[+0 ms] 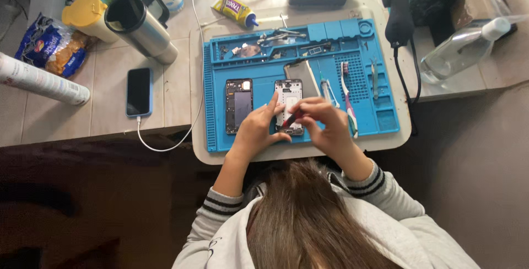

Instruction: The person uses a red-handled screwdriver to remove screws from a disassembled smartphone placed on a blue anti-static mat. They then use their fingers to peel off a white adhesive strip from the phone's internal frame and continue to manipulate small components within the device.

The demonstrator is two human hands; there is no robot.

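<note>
- Your left hand (256, 128) steadies the opened phone (289, 106) on the blue mat (380, 120), index finger out.
- Your right hand (325, 123) pinches a red tool (292, 119) over it.
- Second phone (238, 105) just left; toothbrush (347, 101) right.
- Your hands hide the phone's lower half.

Blue snack bag (48, 46) sits crumpled at the far left of the worktop (110, 117), orange stuff showing through. A dark-screened phone (139, 91) lies flat nearby (cable plugged in). Up top there's a yellow glue tube (235, 11) with a blue cap, lying on its side.
</note>
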